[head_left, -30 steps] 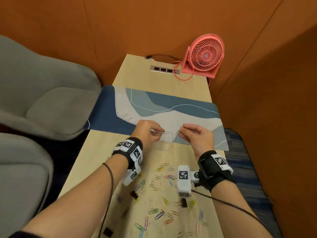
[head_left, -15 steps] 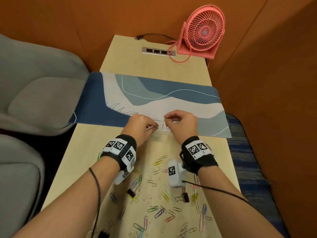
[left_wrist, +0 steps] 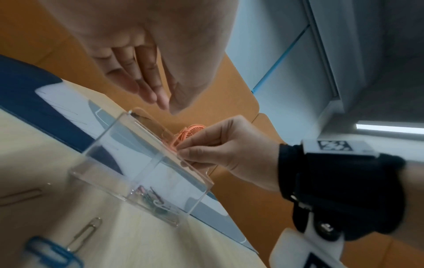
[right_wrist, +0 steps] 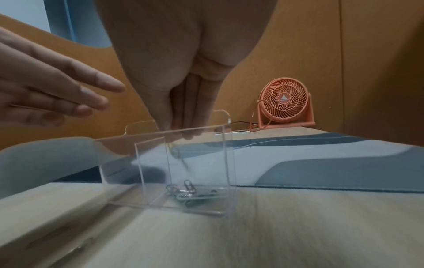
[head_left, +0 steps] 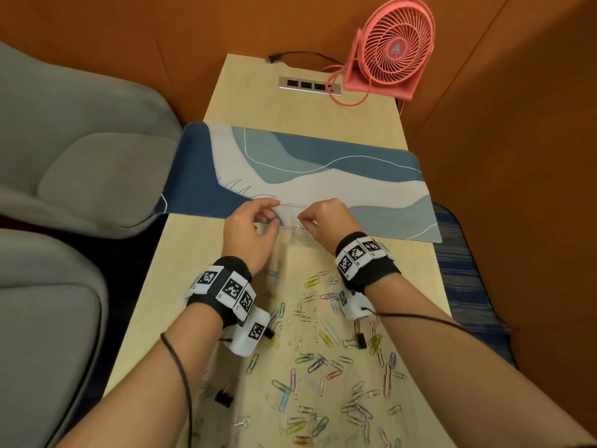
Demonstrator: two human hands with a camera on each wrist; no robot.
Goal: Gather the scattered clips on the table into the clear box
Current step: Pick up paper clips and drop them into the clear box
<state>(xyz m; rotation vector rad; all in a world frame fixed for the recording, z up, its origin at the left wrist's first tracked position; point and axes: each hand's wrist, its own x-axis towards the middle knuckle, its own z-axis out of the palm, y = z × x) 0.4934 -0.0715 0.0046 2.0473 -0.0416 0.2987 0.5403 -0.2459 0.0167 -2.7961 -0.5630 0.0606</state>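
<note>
Clear acrylic, hard-edged and thin-walled, makes up the clear box [right_wrist: 183, 163], which stands at the near edge of the blue and white desk mat [head_left: 323, 176] on the pale wood-grain table [head_left: 200, 270]; an inner divider splits it into compartments. Only a small tangle of clips [right_wrist: 190, 192] lies on its floor, in the right compartment. Most of the job is left, by my reading: dozens of scattered clips [head_left: 323, 360], thin bent wire in pastel coatings plus a few black binder clips, cover the table nearer the person. The right hand [head_left: 326, 221] hangs over the box with fingertips pinched together on a wire clip at the rim. The left hand [head_left: 250, 231], just left of the box, has straight, relaxed fingers and holds nothing.
</note>
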